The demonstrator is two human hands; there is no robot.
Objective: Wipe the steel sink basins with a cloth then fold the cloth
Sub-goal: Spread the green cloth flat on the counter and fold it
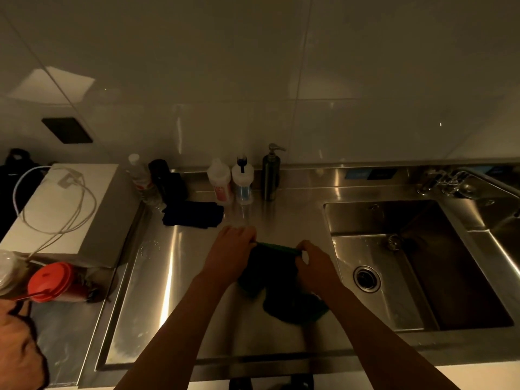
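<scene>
A dark green cloth hangs over the steel drainboard, its lower part bunched on the steel. My left hand pinches the cloth's top left corner. My right hand pinches the top right corner, so the upper edge is stretched between both hands. The steel sink basin with its round drain lies just right of my right hand. Part of a second basin shows at the far right edge.
A faucet stands behind the basins. A soap pump, two white bottles and a dark folded cloth line the back. A white box with a cable and a red-lidded cup sit left.
</scene>
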